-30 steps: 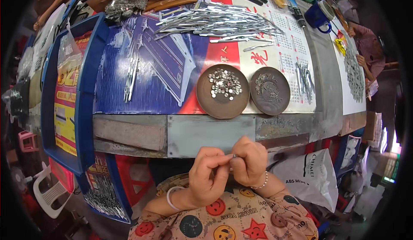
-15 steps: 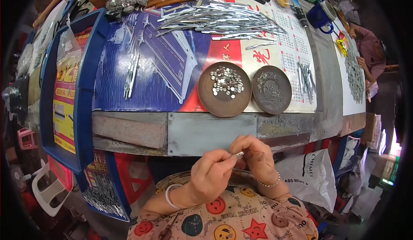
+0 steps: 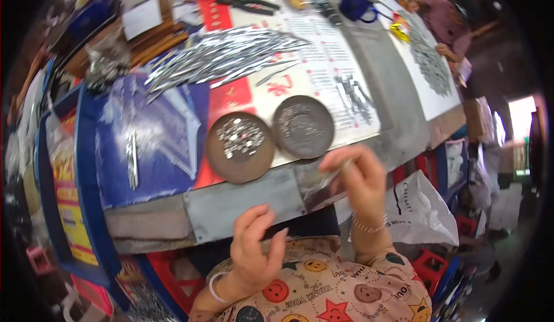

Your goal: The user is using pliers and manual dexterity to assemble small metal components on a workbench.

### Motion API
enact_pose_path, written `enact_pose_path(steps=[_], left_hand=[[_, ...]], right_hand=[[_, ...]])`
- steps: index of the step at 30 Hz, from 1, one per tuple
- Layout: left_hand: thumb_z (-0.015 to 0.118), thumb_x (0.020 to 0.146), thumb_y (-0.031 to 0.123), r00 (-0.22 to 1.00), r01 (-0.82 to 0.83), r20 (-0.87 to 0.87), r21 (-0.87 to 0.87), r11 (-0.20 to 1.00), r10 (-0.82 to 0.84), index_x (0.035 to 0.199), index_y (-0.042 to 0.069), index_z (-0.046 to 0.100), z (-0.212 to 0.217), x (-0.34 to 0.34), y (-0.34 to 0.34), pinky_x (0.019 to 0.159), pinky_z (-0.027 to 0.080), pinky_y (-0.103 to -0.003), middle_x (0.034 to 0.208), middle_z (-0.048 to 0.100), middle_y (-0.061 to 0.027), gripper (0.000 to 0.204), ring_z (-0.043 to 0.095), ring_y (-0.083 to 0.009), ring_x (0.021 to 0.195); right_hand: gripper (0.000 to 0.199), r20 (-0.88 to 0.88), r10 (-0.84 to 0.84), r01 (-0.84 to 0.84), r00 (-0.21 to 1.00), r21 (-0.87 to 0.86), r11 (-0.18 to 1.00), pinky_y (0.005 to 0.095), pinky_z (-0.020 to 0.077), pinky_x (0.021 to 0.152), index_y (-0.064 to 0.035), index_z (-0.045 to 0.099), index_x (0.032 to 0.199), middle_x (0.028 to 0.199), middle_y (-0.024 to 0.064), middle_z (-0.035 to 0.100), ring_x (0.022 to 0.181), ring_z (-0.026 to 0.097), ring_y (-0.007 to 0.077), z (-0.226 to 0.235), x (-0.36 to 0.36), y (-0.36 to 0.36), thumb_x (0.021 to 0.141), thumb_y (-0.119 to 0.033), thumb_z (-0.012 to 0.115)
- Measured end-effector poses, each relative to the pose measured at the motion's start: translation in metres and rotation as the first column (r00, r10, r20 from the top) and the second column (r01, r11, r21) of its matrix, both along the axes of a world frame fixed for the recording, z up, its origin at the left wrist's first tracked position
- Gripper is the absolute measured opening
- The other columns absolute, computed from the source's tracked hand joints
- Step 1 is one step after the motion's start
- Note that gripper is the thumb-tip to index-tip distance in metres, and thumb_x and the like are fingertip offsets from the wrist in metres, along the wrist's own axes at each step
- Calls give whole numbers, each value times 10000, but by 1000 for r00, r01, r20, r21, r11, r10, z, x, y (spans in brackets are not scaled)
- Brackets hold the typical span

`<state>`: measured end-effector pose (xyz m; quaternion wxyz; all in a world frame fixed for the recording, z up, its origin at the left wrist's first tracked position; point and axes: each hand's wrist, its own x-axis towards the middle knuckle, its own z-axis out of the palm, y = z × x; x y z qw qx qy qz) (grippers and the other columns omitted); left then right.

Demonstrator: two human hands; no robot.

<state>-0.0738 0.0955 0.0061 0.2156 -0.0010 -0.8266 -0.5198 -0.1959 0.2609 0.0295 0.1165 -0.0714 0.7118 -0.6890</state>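
Observation:
My left hand [image 3: 254, 247] is raised over my lap at the table's front edge, fingers apart, with nothing in it. My right hand [image 3: 360, 178] is bent into a pinch in front of the right-hand dish; something small and pale seems to be at its fingertips, too blurred to name. A brown round dish [image 3: 248, 170] holds small shiny silver discs. Beside it, a second dish [image 3: 306, 147] contains small thin metal pins. Behind the dishes lies a large heap of long silver metal strips [image 3: 225, 56].
A grey metal plate [image 3: 242, 203] is set at the table's front edge. A blue tray [image 3: 95, 206] stands at left, and a few strips [image 3: 133, 160] lie near it. Shorter metal pieces [image 3: 353, 98], black-handled pliers [image 3: 251, 6] and a blue mug [image 3: 358, 2] are farther right or back. Another person [image 3: 441, 27] sits far right.
My hands have come apart from a small pale piece they held together. The right moved up and right; the left opened and moved left. The whole view has tilted.

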Motion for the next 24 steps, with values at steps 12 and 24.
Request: enact_pose_path(steps=[12,24], left_hand=[[607,791,-81,961,72,220,377,924,-165,969,-43,567,-7,11,-11,699,486,-273,955,598,-162,187,601,-205,783],[560,838,-79,956,100,227,337,936,-184,936,-33,580,-5,19,-22,663,494,-239,897,607,-122,110,625,-162,757]], right_hand=[[184,-492,317,309,811,820,482,430,467,649,-35,566,966,859,162,609,763,600,352,-31,-154,58,825,-141,617],[147,-336,907,64,254,941,331,379,498,714,-58,546,947,937,99,591,872,604,271,-32,-183,-75,801,-62,558]])
